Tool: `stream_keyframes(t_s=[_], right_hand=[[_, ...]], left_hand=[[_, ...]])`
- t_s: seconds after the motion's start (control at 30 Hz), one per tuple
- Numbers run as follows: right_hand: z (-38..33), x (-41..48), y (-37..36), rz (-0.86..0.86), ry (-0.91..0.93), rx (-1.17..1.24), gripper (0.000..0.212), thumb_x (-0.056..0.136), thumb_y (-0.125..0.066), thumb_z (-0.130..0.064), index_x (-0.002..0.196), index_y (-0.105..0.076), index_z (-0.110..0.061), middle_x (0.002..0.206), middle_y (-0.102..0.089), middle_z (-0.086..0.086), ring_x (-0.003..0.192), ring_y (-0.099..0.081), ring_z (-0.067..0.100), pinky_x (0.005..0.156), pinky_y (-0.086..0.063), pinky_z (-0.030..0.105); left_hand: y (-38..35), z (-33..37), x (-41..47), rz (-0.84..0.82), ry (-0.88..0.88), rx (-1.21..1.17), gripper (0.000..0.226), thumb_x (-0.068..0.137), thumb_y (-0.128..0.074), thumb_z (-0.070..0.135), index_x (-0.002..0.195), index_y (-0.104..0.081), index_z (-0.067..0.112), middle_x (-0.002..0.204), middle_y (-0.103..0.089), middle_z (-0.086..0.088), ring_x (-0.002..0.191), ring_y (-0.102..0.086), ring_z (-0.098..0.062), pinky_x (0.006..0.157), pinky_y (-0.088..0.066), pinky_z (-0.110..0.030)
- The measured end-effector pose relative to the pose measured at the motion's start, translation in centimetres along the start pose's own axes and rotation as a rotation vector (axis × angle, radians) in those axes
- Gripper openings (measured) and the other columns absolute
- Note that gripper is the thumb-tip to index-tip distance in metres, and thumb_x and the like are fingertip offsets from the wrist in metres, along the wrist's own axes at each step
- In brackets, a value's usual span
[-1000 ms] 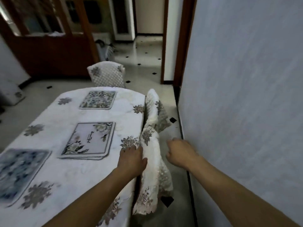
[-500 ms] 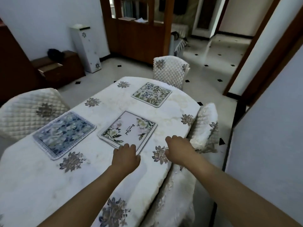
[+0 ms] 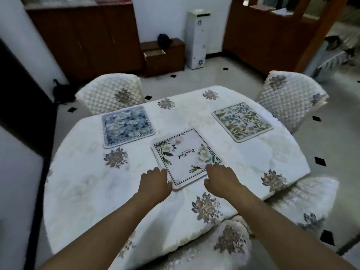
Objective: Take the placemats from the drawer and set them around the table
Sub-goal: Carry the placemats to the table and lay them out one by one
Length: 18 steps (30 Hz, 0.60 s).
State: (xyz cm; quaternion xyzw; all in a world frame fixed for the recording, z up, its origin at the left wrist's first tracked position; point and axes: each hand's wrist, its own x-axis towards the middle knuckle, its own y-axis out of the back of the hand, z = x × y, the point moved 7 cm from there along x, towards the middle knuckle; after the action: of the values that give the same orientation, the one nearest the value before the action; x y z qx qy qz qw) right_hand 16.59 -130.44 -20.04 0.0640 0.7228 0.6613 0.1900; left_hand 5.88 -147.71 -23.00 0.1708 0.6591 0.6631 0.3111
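Hands at the flower mat in the middle of the table.

Left hand [image 3: 155, 181] and right hand [image 3: 221, 177] sit at the near edge of the pink flower placemat [image 3: 185, 154], one on each side. Both hands have bent fingers, but the tips are hidden, so I cannot tell if they pinch the mat or just touch it. The mat lies on the table [image 3: 81, 188], between the blue placemat [image 3: 127, 126] and the green placemat [image 3: 241, 121], each in front of a chair. More edges peek out under it, so it may be a small pile. I think the step is picking up a mat for the next seat. Next, the fingers need a good hold on the top mat only. Then they lift it and set it at a side with no mat.
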Motion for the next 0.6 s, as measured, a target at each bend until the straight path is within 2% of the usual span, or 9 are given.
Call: stream_keyframes(t_s=[0.23,0.33,0.47,0.6], right_hand=[[2.1,3.7,-0.7,-0.070,0.178,-0.014,0.030,0.092,-0.049,-0.032,0.114,-0.051,-0.013,0.114,-0.060,0.011,0.102,-0.059,0.031,0.084,-0.043,0.038],[1.8,5.3,-0.7,-0.057,0.214,-0.037,0.028,0.090,-0.050,-0.030,0.112,-0.052,-0.012,0.113,-0.060,0.011,0.101,-0.059,0.032,0.081,-0.043,0.037],[2.1,7.1,-1.7,-0.082,0.187,-0.049,0.027,0.089,-0.049,-0.027,0.112,-0.051,-0.011,0.113,-0.060,0.012,0.101,-0.058,0.032,0.081,-0.041,0.038],[4.3,8.2,-4.0,-0.130,0.136,-0.036,0.028,0.089,-0.050,-0.028,0.112,-0.052,-0.012,0.114,-0.059,0.011,0.104,-0.058,0.032,0.085,-0.041,0.037]], left_hand=[[-2.5,2.4,-1.4,-0.034,0.201,-0.145,0.035,0.092,-0.047,0.042,0.113,-0.051,0.014,0.108,-0.055,-0.008,0.098,-0.055,-0.029,0.074,-0.037,-0.036],[-4.0,2.3,-0.8,-0.067,0.263,-0.172,0.034,0.092,-0.047,0.040,0.114,-0.049,0.014,0.109,-0.054,-0.009,0.099,-0.055,-0.030,0.074,-0.036,-0.035],[-5.4,2.1,1.7,-0.073,0.309,-0.227,0.035,0.090,-0.049,0.038,0.114,-0.047,0.012,0.108,-0.054,-0.010,0.100,-0.054,-0.030,0.077,-0.041,-0.037],[-7.1,2.1,4.6,-0.072,0.357,-0.334,0.036,0.089,-0.051,0.035,0.113,-0.046,0.010,0.106,-0.055,-0.011,0.097,-0.055,-0.031,0.073,-0.041,-0.036]])
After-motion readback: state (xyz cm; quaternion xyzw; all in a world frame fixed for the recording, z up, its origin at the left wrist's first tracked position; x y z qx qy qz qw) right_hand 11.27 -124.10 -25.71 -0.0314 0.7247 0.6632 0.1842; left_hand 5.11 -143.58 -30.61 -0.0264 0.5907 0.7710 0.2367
